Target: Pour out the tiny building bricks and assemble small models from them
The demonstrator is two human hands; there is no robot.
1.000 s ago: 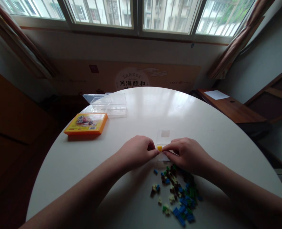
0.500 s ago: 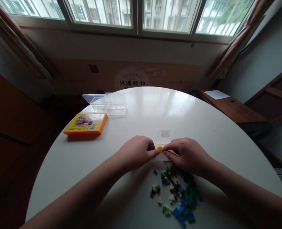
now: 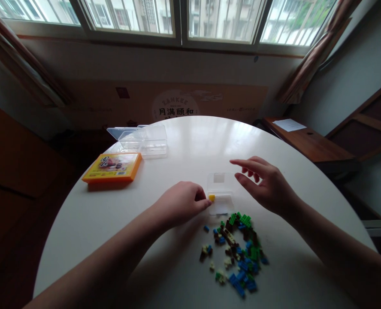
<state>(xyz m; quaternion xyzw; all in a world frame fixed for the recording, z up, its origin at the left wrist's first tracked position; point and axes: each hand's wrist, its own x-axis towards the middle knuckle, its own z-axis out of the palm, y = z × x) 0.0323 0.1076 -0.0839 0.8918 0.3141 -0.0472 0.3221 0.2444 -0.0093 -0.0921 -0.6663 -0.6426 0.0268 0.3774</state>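
Note:
A small clear plastic box (image 3: 223, 203) lies with its lid folded back on the white table. A yellow building brick (image 3: 211, 198) sits at its left inner corner. My left hand (image 3: 185, 202) is closed at the box's left edge, thumb and forefinger pinching there; its thumb tip is close beside the yellow brick, and the exact contact is hidden. To the right of the lid, my right hand (image 3: 264, 182) hovers with fingers apart and nothing in them. A loose pile of blue, green, brown and cream building bricks (image 3: 242, 255) spreads in front of the box.
At the table's left, an orange box with a yellow printed label (image 3: 111, 167) lies flat. Behind it stands a larger clear compartment case (image 3: 153, 148), lid raised. The round white table (image 3: 306, 206) curves toward the window; a wooden desk (image 3: 315, 141) with paper is beyond its right edge.
My right hand has drawn away from the yellow brick, up and to the right, and its fingers have spread. My left hand stays at the box. The view has shifted slightly.

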